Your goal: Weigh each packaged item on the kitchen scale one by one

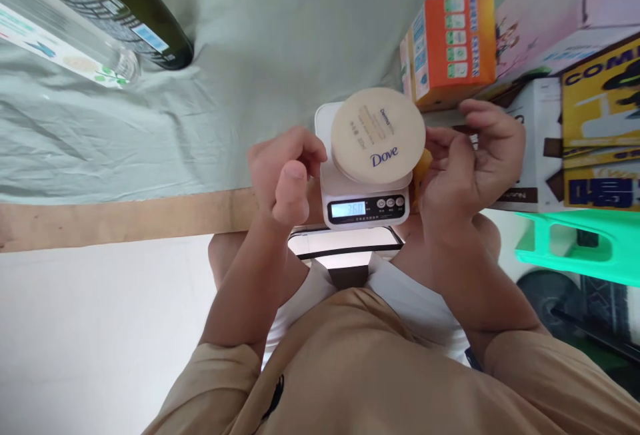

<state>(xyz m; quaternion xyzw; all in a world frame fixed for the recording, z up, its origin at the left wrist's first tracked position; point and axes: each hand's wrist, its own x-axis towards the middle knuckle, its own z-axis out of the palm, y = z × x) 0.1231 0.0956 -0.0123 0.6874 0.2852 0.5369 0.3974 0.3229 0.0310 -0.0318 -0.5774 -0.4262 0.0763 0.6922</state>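
Round Dove jar (378,134) on white scale (365,202), between left hand (285,175) and right hand (467,158).

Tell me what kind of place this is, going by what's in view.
Probably a home or small stockroom table used for weighing goods: a white digital scale carries a round Dove tin, the table has a pale green cloth, and printed cartons are stacked beside an orange box.

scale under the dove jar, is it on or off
On. The scale has a lit display showing digits, with the Dove jar resting on its platform between both hands.
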